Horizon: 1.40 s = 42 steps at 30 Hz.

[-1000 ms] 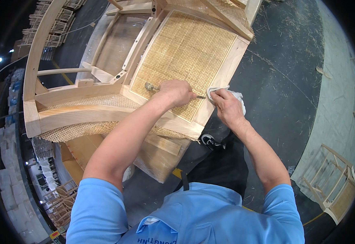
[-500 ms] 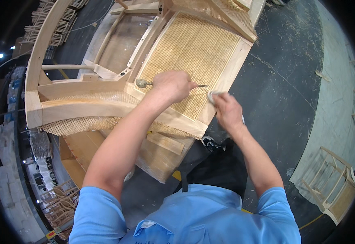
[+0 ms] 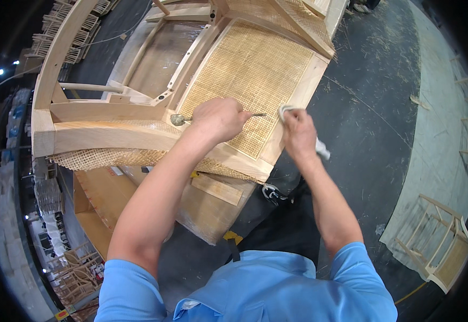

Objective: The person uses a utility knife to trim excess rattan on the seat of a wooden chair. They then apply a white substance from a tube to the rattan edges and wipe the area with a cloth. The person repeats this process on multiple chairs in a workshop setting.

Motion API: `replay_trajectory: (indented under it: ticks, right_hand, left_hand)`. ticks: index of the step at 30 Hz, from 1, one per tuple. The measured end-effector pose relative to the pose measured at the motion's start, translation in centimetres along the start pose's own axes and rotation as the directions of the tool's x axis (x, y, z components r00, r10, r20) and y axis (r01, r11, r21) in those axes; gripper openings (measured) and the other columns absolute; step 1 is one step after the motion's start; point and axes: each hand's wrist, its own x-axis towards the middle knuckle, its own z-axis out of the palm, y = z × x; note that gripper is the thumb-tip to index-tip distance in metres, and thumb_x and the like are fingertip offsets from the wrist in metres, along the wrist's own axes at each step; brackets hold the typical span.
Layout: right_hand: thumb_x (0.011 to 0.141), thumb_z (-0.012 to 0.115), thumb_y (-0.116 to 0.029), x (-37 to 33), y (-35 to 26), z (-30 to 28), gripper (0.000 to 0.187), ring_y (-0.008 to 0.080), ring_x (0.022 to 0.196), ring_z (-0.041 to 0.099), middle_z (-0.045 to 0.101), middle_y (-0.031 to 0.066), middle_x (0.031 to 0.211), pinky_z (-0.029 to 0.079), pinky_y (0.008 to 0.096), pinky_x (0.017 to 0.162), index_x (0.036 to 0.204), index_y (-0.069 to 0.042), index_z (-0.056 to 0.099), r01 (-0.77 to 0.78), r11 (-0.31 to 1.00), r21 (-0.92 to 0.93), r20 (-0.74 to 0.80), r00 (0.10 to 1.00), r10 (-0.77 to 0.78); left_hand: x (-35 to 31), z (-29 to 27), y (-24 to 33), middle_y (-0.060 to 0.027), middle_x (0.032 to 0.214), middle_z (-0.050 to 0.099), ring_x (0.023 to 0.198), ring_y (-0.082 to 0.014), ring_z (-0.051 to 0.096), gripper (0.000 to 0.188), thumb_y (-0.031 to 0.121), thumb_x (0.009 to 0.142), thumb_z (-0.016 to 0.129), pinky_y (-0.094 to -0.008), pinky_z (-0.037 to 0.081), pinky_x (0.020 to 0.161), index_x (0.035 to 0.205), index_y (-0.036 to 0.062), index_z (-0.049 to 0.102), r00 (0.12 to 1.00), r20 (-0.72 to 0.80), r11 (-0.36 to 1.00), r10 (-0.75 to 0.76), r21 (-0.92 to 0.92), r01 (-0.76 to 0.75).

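My left hand [image 3: 218,119] is closed around a thin hand tool with a rounded, worn knob [image 3: 178,119] at one end and a slim dark metal tip at the other. It hovers over the woven cane panel [image 3: 250,59] of a pale wooden chair frame [image 3: 110,138]. In my closed right hand [image 3: 299,134] is a white cloth [image 3: 284,111], bunched at the fingertips beside the panel's right-hand wooden rail [image 3: 306,83]. A loose end of it hangs out near the wrist. The exact kind of tool is hidden by my fist.
Loose cane webbing [image 3: 110,159] hangs from the frame's near edge. Beneath it stand a plastic-wrapped support [image 3: 212,214] and a cardboard box [image 3: 102,196]. Another wooden frame [image 3: 438,244] lies at right on a pale mat [image 3: 432,145]. Cane scraps litter the dark floor [image 3: 368,107].
My left hand and the tool have shifted slightly left and nearer me. My right hand has moved a little away from me along the rail with the cloth, whose loose end now shows more.
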Motion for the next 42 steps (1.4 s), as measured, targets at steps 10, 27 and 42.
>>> replay_trajectory:
  ticks: [10, 27, 42]
  right_hand:
    - [0.090, 0.064, -0.006, 2.2, 0.9, 0.1, 0.023, 0.0336, 0.094, 0.067, 0.067, 0.0116, 0.104, 0.057, 0.0444, 0.082, 0.109, -0.009, 0.075, -0.061, 0.998, 0.002, -0.081, 0.995, 0.061]
    - [0.085, 0.067, -0.002, -0.3, -0.7, 0.1, 0.026, 0.0340, 0.094, 0.068, 0.068, 0.0139, 0.105, 0.056, 0.0431, 0.082, 0.110, -0.007, 0.074, -0.024, 1.000, 0.012, -0.052, 0.998, 0.024]
    - [0.107, 0.056, -0.022, -11.2, -2.9, -9.9, 0.035, 0.0132, 0.094, 0.062, 0.067, 0.0060, 0.110, 0.052, 0.0309, 0.086, 0.136, -0.001, 0.055, -0.630, -0.005, 0.776, 0.593, 0.728, 0.344]
  left_hand:
    - [-0.4, -0.2, -0.7, -0.0196, 0.100, 0.074, 0.098, -0.0380, 0.071, 0.039, 0.034, 0.103, 0.048, -0.0504, 0.054, 0.091, 0.111, 0.0067, 0.074, 1.000, 0.014, 0.999, -0.025, -0.044, 0.026]
    - [-0.5, -0.3, -0.7, -0.0158, 0.102, 0.074, 0.099, -0.0353, 0.071, 0.036, 0.036, 0.103, 0.054, -0.0482, 0.054, 0.091, 0.119, 0.0086, 0.071, 0.999, 0.042, 0.998, 0.033, -0.059, -0.030]
    - [-10.5, 12.0, 6.7, -0.0016, 0.102, 0.064, 0.074, -0.0104, 0.058, 0.033, 0.035, 0.109, 0.052, -0.0238, 0.049, 0.065, 0.103, 0.0067, 0.067, 0.931, 0.165, 0.092, 0.324, -0.985, 0.143]
